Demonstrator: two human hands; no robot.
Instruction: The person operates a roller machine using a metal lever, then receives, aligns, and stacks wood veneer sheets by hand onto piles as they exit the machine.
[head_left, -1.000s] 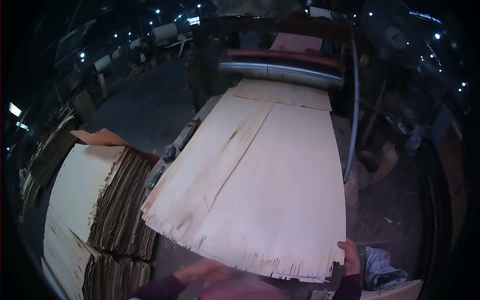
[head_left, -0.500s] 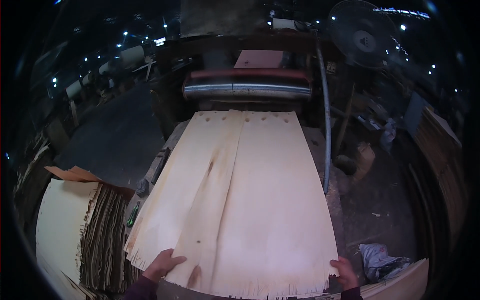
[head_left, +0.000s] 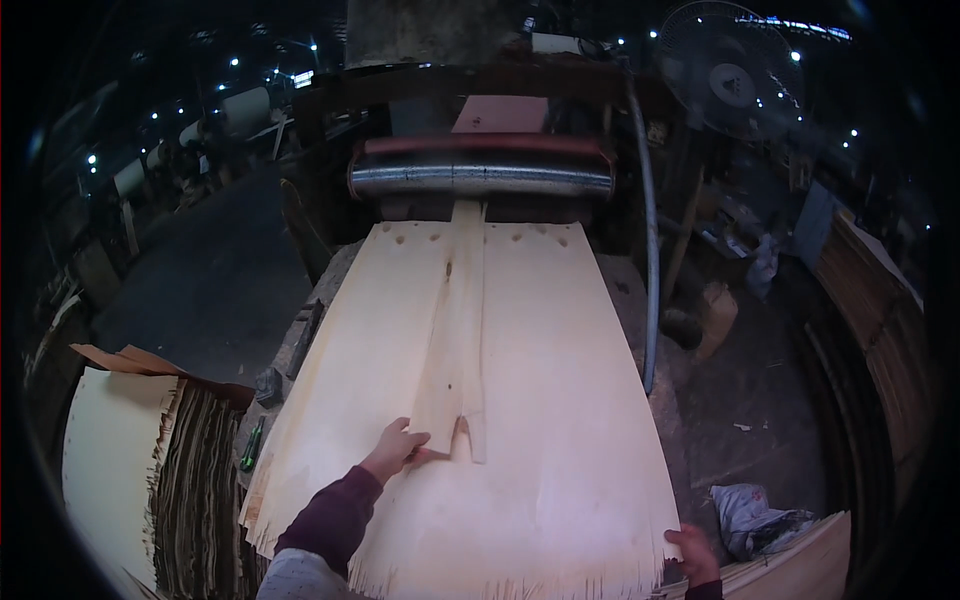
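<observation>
My left hand [head_left: 395,448] grips the near end of a narrow, knotted veneer strip [head_left: 440,340] with a split end, lying lengthwise over the middle of wide, pale veneer sheets [head_left: 565,400]. The strip's far end reaches under the steel roller [head_left: 480,180], which has a red band on top. My right hand [head_left: 688,547] holds the right edge of the wide sheets at their near corner, fingers curled round it.
Veneer stacks [head_left: 115,460] stand at left, more at right [head_left: 860,290]. A green-handled cutter [head_left: 252,445] lies on the machine's left ledge. An upright metal pipe [head_left: 645,250] runs beside the sheets, with a fan [head_left: 730,85] behind. A crumpled sack [head_left: 750,520] lies low at right.
My left hand has risen from below the sheets' near edge to their middle, pushing the narrow strip forward toward the roller. My right hand stays at the right edge. The view has shifted.
</observation>
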